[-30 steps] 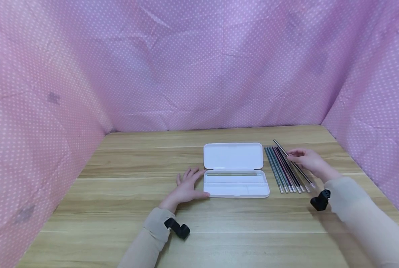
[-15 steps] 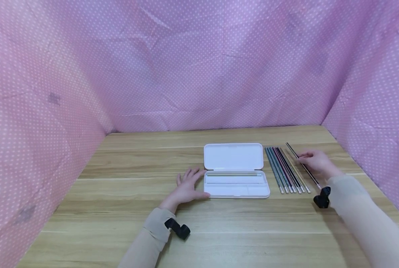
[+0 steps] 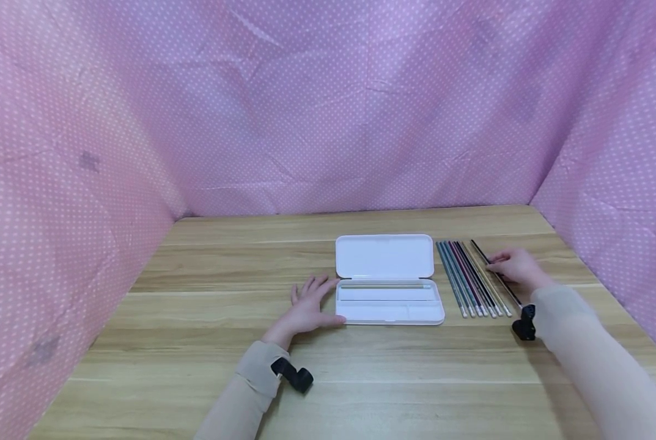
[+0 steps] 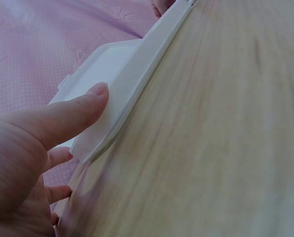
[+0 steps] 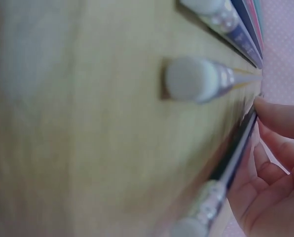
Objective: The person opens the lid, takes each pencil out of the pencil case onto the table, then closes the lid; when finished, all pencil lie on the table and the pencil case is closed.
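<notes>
An open white pencil case [image 3: 385, 313] lies on the table with one pencil [image 3: 385, 286] in its back slot. My left hand [image 3: 307, 310] is spread at its left end; the thumb [image 4: 90, 106] touches the front wall and the index fingertip is by the hinge corner. To the right of the case, my right hand [image 3: 517, 267] pinches a black pencil [image 3: 479, 249] between thumb and fingers. That pencil has a white eraser end, seen large in the right wrist view, and lies slanted close to the table. Left of it is a row of pencils [image 3: 465, 278], erasers toward me.
The case's raised lid [image 3: 384, 256] leans back behind its tray. A wooden table [image 3: 195, 293] carries everything, with a pink dotted cloth [image 3: 328, 122] hanging around its back and sides. A black wrist camera [image 3: 291, 374] sits on the left sleeve.
My right hand has carried the black pencil rightward off the other pencils, then slightly back toward me and lower beside the row. The left hand and case have stayed still.
</notes>
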The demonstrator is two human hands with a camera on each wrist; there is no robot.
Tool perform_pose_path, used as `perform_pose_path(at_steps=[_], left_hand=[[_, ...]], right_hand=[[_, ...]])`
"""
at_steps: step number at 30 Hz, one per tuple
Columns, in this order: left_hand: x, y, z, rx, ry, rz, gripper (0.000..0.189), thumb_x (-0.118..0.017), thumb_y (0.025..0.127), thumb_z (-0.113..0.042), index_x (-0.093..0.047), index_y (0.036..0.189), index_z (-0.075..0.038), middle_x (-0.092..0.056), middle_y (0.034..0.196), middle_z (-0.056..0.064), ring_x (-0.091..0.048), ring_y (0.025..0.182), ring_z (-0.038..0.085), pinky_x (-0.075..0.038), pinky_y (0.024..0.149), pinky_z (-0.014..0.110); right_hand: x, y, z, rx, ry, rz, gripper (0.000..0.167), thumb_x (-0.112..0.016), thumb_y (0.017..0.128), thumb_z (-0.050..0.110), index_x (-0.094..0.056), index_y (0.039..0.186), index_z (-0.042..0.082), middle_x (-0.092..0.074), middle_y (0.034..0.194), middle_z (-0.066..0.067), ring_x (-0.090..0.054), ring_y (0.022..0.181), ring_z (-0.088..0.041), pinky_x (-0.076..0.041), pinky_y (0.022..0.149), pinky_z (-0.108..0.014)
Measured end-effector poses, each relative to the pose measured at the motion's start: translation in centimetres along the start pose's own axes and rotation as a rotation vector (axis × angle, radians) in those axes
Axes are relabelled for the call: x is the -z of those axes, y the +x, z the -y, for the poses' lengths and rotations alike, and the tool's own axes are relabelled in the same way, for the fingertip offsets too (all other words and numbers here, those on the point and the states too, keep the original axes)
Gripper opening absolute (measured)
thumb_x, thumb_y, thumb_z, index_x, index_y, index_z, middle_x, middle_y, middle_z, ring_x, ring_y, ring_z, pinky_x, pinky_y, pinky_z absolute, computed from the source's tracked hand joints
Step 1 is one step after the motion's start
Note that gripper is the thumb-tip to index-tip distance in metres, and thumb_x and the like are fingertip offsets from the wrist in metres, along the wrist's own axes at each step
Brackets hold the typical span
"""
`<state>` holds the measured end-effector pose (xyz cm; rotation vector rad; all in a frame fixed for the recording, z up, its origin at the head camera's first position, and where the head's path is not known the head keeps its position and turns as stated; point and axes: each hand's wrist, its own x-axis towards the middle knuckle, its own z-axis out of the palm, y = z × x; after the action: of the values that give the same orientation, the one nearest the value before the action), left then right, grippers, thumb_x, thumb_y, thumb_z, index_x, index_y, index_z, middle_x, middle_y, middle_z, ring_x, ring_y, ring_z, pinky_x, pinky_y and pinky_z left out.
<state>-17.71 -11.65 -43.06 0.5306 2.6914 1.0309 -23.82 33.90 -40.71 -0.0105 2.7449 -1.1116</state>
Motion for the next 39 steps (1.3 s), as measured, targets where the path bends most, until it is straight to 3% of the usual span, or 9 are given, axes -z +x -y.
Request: perform_pose_path(at_steps=[10,39], left_hand=[[-0.08,0.04,-0.03,0.006,0.014,0.003,0.085,-0.078,0.074,-0.04,-0.036,0.146,-0.023,-0.023,0.155,0.014,-0.002,0.145,0.039,0.016,0.106,0.064],[-0.08,0.03,0.02,0.006,0.021,-0.002,0.085,-0.078,0.074,-0.04,-0.036,0.146,-0.024,-0.024,0.155,0.014,-0.003,0.145,0.039,0.015,0.106,0.064]], right_hand=[[-0.61,0.35,0.23,-0.026,-0.016,-0.008,0.039,-0.06,0.088,0.009,-0.052,0.114,-0.019,-0.063,0.101,-0.029,-0.055,0.072,-0.006,-0.049,0.061,-0.021],[-0.43,0.23,0.71,-0.024,0.007,0.035,0.037,-0.056,0.091,0.009,-0.05,0.115,-0.019,-0.06,0.104,-0.029,-0.056,0.07,-0.005,-0.051,0.06,-0.021]])
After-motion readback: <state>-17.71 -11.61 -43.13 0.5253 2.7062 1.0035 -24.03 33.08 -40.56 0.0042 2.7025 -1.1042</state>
